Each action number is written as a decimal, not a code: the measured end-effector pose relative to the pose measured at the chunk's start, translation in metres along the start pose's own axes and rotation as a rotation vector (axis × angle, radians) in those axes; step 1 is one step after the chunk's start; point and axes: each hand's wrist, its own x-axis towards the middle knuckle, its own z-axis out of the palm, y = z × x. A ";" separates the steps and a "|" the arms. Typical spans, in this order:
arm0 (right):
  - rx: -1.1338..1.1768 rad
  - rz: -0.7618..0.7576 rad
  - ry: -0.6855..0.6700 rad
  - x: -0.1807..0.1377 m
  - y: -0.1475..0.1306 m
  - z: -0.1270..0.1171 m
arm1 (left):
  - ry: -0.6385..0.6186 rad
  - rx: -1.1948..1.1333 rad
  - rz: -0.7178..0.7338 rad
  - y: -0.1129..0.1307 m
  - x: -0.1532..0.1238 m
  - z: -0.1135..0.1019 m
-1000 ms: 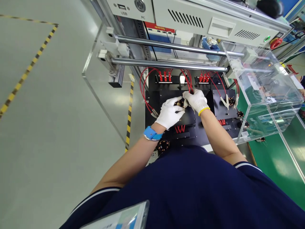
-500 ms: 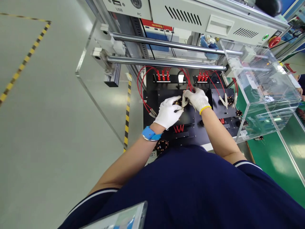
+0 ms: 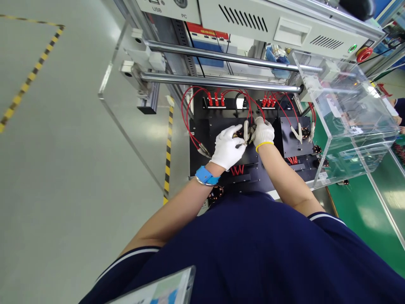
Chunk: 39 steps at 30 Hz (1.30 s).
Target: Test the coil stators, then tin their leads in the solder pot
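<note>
My left hand (image 3: 228,148), in a white glove, is closed at a small round copper-wound coil (image 3: 238,134) on the black fixture plate (image 3: 218,123). Its thumb and forefinger come together beside the coil, partly covering it. A pale alligator clip (image 3: 246,130) on a red lead stands upright at the coil's right side, near those fingertips. My gloved right hand (image 3: 263,132) grips a second alligator clip (image 3: 251,133) just right of the first; its fingers hide most of that clip. Whether the second clip's jaws bite on a wire is too small to tell.
Two steel rods (image 3: 221,80) cross above the fixture, with a clear acrylic cover (image 3: 354,122) at right. Red plugs (image 3: 216,99) with looping leads line the back. Spare clips (image 3: 203,149) lie at left; a coil (image 3: 305,133) sits between clips at right.
My right hand has shifted slightly and turned, leaving the first clip uncovered and upright while it grips the second. My left hand has moved a little to the right.
</note>
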 end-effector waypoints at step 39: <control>-1.571 -1.185 -0.855 -0.068 -0.015 -0.043 | 0.446 -0.680 -1.018 -0.064 -0.067 0.003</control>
